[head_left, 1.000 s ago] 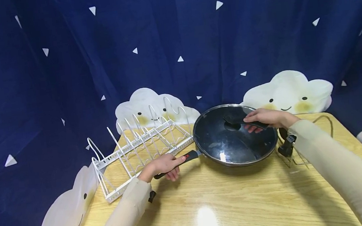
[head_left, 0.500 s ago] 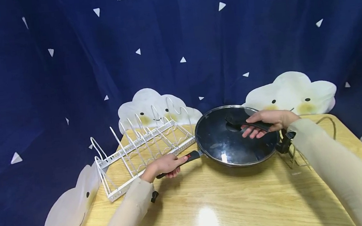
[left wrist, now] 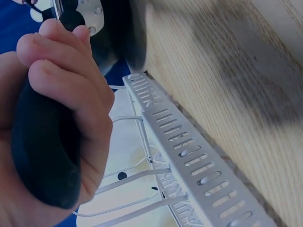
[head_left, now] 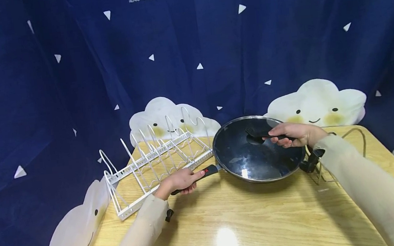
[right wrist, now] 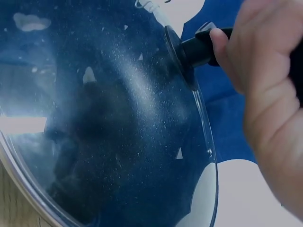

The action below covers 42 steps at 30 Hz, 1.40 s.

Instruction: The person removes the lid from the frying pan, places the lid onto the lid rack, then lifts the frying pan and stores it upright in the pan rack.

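Observation:
A dark pan with a long black handle point(head_left: 209, 170) stands on the table under a round glass lid point(head_left: 248, 161) with a metal rim. My left hand point(head_left: 180, 179) grips the pan's handle; in the left wrist view its fingers point(left wrist: 71, 90) curl round the handle's black end point(left wrist: 45, 151). On the lid, my right hand point(head_left: 292, 133) holds the black lid handle point(head_left: 257, 133). The right wrist view shows that hand point(right wrist: 270, 71) around the handle, close above the glass point(right wrist: 118, 118). The pan's inside is seen only dimly through the lid.
A white wire rack point(head_left: 161, 159) lies on the wooden table point(head_left: 265, 220) at the left, close beside the pan handle. At the right, a thin metal wire stand point(head_left: 358, 132) is partly hidden behind my right arm. A blue curtain point(head_left: 188, 39) hangs behind the table.
The right hand's fingers loosened on the lid handle half a second ago and now close round it again. The left hand keeps its grip, and the view has shifted slightly.

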Each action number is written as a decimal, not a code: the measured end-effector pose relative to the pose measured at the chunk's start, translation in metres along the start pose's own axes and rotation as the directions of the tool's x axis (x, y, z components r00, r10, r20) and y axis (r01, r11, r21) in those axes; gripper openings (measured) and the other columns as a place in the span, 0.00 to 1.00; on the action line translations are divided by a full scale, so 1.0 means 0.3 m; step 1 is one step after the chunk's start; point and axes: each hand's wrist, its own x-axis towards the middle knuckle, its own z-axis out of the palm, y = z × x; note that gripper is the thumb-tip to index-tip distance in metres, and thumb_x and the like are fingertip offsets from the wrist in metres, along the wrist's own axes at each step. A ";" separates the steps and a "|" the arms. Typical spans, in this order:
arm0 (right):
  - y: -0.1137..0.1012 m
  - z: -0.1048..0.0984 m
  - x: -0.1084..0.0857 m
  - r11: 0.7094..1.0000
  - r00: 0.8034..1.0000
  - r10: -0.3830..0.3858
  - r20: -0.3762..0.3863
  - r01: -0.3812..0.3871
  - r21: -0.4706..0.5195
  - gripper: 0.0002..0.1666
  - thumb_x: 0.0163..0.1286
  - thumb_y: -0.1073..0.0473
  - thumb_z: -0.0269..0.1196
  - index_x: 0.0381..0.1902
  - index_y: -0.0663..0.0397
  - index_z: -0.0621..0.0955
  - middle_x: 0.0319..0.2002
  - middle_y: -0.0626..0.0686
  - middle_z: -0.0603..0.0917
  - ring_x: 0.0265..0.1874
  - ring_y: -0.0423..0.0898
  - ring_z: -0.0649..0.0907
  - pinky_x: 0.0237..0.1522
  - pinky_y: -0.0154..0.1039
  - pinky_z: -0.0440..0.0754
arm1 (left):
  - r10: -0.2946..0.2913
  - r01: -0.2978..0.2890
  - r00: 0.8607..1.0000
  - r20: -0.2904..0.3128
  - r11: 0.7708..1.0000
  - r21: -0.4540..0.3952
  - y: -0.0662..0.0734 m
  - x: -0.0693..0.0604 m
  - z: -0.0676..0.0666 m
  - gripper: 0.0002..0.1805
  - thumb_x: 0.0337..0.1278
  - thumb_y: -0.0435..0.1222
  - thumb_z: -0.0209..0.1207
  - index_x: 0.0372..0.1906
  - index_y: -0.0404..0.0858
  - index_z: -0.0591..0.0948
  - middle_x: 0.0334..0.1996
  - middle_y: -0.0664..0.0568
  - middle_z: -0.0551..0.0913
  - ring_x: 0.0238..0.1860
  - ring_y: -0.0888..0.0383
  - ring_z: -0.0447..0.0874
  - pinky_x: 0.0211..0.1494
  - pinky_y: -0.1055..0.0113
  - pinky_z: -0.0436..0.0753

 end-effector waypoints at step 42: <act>-0.044 0.176 -0.007 0.988 0.975 -0.092 -0.201 0.064 -0.142 0.18 0.79 0.58 0.41 0.50 0.72 0.62 0.23 0.44 0.67 0.12 0.33 0.66 0.12 0.26 0.68 | -0.005 0.004 1.000 -0.018 0.999 -0.034 0.009 -0.002 0.007 0.35 0.67 0.57 0.46 0.19 0.30 0.74 0.10 0.54 0.69 0.09 0.60 0.65 0.13 0.72 0.66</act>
